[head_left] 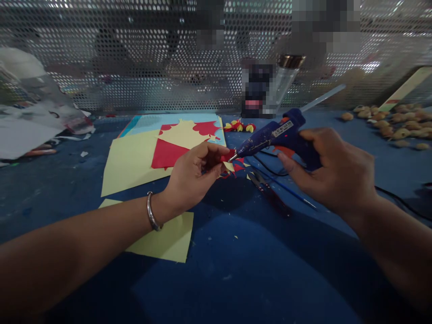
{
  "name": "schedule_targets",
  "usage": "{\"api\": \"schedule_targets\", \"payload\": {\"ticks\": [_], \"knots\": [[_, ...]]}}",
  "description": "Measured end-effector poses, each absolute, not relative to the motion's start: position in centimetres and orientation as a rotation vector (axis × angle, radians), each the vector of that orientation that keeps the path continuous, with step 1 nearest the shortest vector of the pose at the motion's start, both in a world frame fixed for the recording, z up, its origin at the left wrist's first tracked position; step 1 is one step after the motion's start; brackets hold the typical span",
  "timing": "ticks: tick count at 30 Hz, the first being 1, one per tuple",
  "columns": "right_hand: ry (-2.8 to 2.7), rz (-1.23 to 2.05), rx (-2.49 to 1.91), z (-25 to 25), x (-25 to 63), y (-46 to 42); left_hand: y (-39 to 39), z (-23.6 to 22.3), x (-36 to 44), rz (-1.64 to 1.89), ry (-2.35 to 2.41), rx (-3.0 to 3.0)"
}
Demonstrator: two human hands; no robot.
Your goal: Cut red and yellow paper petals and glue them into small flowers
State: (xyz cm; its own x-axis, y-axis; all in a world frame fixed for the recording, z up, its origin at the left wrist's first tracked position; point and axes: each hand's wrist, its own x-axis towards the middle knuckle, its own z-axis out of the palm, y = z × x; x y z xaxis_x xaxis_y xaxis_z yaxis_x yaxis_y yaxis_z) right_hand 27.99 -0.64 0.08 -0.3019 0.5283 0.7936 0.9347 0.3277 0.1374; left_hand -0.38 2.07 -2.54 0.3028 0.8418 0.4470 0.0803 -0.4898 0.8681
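Observation:
My right hand (337, 168) is wrapped round the handle of a blue hot glue gun (266, 137) with an orange trigger, a clear glue stick poking out of its back. Its metal nozzle points down left at a small red and yellow paper piece (228, 165), pinched between the thumb and fingers of my left hand (195, 175). Whether the nozzle touches the paper I cannot tell. Just beyond my left hand lie red paper (165, 153) and a cut yellow sheet (182, 135). Small thread snips (270, 193) and a thin blue stick (293, 191) rest below the glue gun.
Yellow sheets (126, 166) lie at left, another (168, 243) under my left forearm. Red and yellow paper pieces (239, 127) sit behind. Shells or nuts (401, 123) are piled at right, near a black cord (401, 200). A clear jar (286, 83) stands by the perforated metal screen (151, 67).

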Motion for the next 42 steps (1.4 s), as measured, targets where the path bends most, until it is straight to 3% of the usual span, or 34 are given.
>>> {"api": "schedule_targets", "payload": {"ticks": [42], "knots": [[-1.935, -0.828, -1.320, 0.4, 27.8, -0.8, 1.7, -1.4, 0.0, 1.245, 0.852, 1.551]]}}
